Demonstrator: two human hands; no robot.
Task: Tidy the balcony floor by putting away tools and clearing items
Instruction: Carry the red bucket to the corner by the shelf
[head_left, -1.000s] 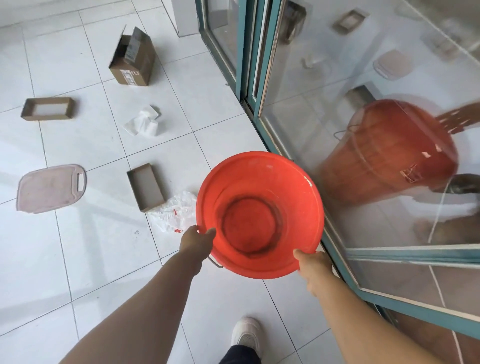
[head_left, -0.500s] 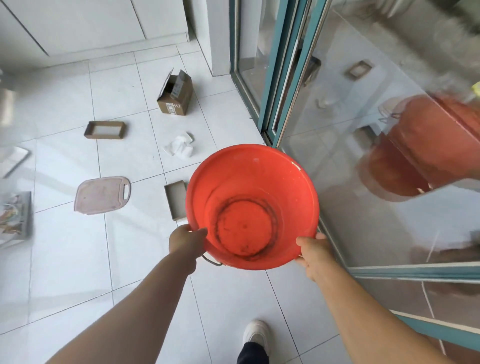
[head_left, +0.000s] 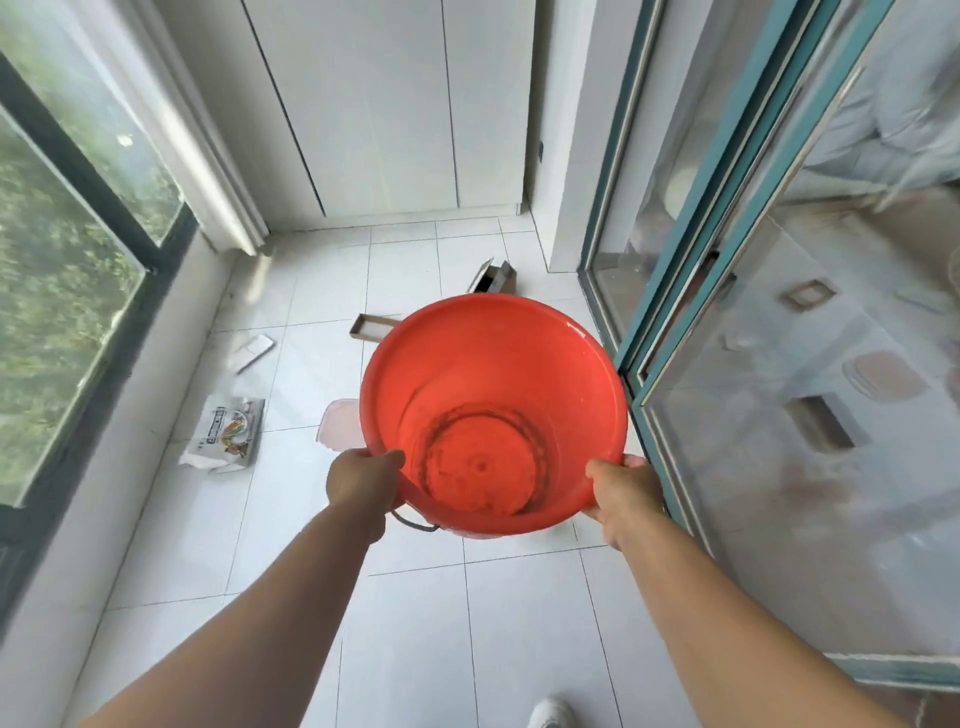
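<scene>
1. You held a red plastic bucket (head_left: 493, 384) in the air over the white tiled floor (head_left: 467, 623), its open mouth tilted toward you so the dark ring on its bottom showed.
2. Your left hand (head_left: 363, 480) gripped the near-left rim, thumb hooked over the edge into the bucket.
3. Your right hand (head_left: 623, 488) gripped the near-right rim, fingers curled under the outside wall.
4. A metal bail handle (head_left: 415, 522) hung below the bucket, just beside your left wrist.
5. On the floor beyond lay a pink cutting board (head_left: 340, 423), partly hidden behind the bucket, and a printed bag (head_left: 226, 434) to its left.
6. Farther off sat a shallow cardboard tray (head_left: 371, 327), an open cardboard box (head_left: 493, 278) near the sliding glass door (head_left: 727, 260), and a flat white item (head_left: 252, 351) that was too blurred to name.
7. Your white shoe (head_left: 550, 714) showed at the bottom edge.
</scene>
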